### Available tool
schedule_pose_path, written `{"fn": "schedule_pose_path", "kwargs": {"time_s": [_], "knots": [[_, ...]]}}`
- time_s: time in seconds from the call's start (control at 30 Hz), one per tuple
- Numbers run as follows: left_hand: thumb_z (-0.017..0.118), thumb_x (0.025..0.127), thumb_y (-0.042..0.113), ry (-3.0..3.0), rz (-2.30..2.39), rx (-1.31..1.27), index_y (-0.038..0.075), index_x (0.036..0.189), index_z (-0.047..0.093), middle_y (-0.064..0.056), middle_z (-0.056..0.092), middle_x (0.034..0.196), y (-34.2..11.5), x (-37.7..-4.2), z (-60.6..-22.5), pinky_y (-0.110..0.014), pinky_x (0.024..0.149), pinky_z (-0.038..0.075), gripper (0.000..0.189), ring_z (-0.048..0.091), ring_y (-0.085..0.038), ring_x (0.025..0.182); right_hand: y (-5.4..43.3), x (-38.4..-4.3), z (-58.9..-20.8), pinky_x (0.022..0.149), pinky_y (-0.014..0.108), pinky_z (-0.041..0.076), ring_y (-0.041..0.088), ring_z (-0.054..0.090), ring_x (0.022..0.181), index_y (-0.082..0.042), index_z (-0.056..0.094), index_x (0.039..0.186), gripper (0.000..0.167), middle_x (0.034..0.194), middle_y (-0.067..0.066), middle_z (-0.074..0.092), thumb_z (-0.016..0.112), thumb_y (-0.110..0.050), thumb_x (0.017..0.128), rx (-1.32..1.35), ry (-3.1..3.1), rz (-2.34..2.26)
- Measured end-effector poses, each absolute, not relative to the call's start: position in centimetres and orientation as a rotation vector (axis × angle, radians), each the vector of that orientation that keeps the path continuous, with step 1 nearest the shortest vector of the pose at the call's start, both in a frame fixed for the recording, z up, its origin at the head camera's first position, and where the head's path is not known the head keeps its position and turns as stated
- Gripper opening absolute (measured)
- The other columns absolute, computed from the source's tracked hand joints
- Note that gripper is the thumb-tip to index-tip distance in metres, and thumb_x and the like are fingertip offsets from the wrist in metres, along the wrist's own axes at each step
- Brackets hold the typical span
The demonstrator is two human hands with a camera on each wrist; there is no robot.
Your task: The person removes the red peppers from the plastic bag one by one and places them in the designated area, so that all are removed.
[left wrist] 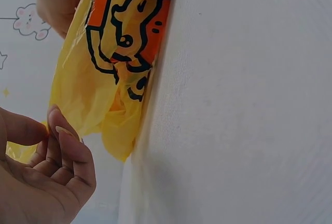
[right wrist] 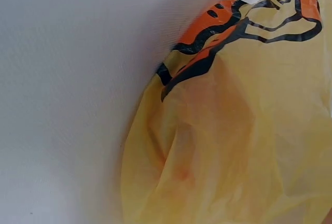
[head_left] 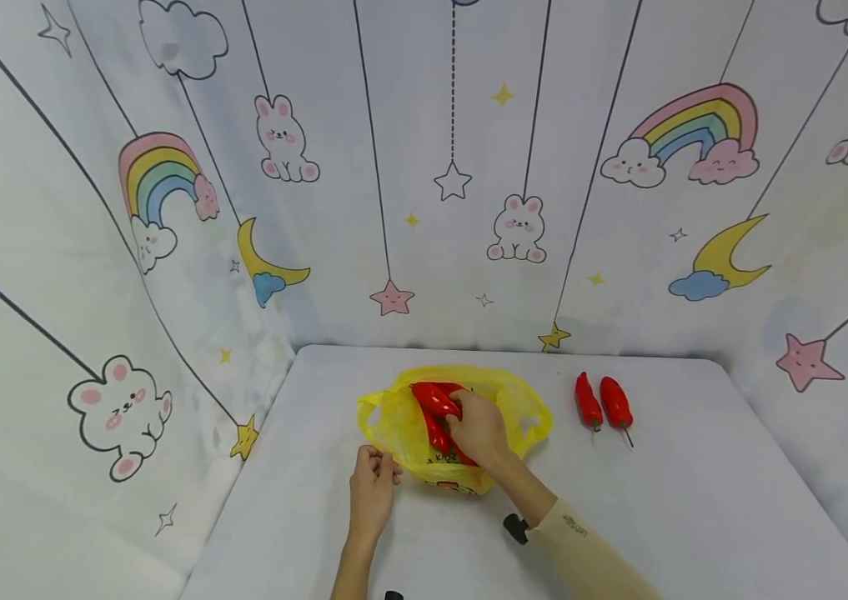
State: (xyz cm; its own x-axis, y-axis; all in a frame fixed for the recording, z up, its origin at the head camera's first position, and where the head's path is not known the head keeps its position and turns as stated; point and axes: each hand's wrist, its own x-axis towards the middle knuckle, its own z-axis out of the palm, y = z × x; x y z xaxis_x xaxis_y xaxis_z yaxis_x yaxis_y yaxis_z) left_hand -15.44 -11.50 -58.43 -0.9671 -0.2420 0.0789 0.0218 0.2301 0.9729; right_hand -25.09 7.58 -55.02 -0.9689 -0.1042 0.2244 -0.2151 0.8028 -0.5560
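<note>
A yellow plastic bag [head_left: 398, 427] with a printed cartoon lies on the white table, its mouth spread wide. Several red peppers [head_left: 434, 434] are inside it. My right hand [head_left: 481, 429] reaches into the mouth and grips a red pepper [head_left: 434, 397]; the fingertips are partly hidden. At the bag's near left edge, my left hand [head_left: 374, 493] pinches the plastic between thumb and fingers. The left wrist view shows this hand [left wrist: 52, 172] close beside the bag [left wrist: 85, 89]. In the right wrist view the bag's side [right wrist: 233, 130] covers the right hand's work.
Two more red peppers, one [head_left: 588, 402] beside the other [head_left: 616, 403], lie on the table [head_left: 694, 483] to the right of the bag. A patterned white cloth backdrop [head_left: 439, 250] rises behind the table and along both sides. A black piece [head_left: 516, 528] sits at my right wrist.
</note>
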Motion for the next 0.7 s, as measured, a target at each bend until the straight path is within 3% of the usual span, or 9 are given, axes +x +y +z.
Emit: {"fn": "schedule_pose_path", "kwargs": {"time_s": [0.3,0.7], "knots": [[0.053,0.110,0.011,-2.281,-1.824,0.209,0.002,0.108,0.051,-0.015,0.068,0.085,-11.6,-15.5,-58.5,-0.024,0.064,0.051,0.009,0.063,-0.018,0.073,7.9,-24.5,-54.4,0.091,0.046,0.060,0.023,0.071,0.098,-0.007,0.070,0.125,0.038,0.112,0.006,0.076,0.083,-0.013,0.090,0.245,-2.785,0.901],[0.053,0.109,0.011,-2.269,-1.807,0.206,0.002,0.110,0.052,-0.009,0.068,0.082,-11.6,-15.5,-58.7,-0.025,0.064,0.053,0.009,0.063,-0.016,0.072,9.2,-23.8,-54.0,0.085,0.045,0.061,0.023,0.071,0.095,-0.007,0.072,0.122,0.036,0.109,0.006,0.076,0.083,-0.009,0.088,0.286,-2.735,0.919]]}}
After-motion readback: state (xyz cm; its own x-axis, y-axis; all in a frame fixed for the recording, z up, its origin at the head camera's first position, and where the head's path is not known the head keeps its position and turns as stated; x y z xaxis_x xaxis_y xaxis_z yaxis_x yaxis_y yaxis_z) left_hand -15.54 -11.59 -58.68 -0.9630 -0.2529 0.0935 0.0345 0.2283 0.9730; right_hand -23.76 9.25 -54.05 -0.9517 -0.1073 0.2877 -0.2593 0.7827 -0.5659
